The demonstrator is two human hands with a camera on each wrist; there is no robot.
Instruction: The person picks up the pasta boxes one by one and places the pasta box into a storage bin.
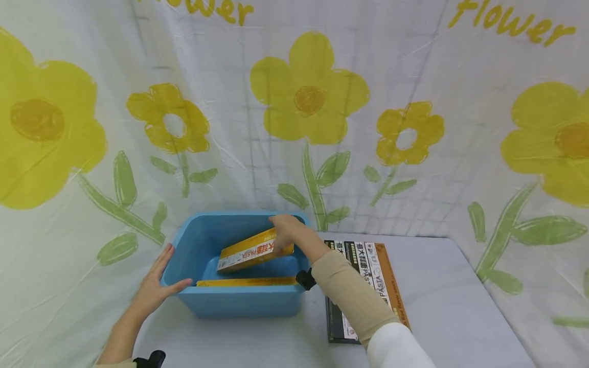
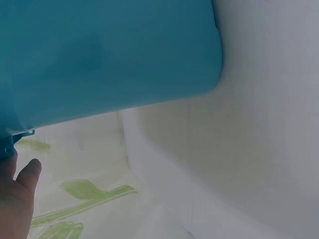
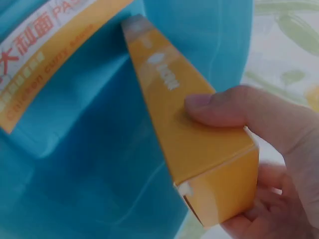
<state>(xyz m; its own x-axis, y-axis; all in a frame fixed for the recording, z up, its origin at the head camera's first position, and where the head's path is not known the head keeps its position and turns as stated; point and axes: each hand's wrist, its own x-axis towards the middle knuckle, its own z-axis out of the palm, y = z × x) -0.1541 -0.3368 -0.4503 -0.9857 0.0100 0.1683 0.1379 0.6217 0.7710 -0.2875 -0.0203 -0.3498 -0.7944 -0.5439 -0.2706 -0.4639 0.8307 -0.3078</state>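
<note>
A blue plastic bin (image 1: pixel 239 302) stands on the table. My right hand (image 1: pixel 286 232) grips the right end of a yellow pasta box (image 1: pixel 248 254) inside it; the box tilts, its left end lower. In the right wrist view the thumb presses the broad side of this yellow box (image 3: pixel 174 94), with fingers beneath. A second yellow pasta box (image 1: pixel 246 282) stands along the bin's near wall. At the bin's left rim is my left hand (image 1: pixel 154 287), fingers extended and spread, thumb toward the front corner. The left wrist view shows this hand (image 2: pixel 17 194) beside the bin's outer wall.
Right of the bin, pasta boxes lie on the table: a black one (image 1: pixel 337 335) and an orange and white one (image 1: pixel 391 289), partly covered by my right sleeve (image 1: pixel 356 296). A curtain with yellow flowers (image 1: pixel 308 87) hangs behind the table.
</note>
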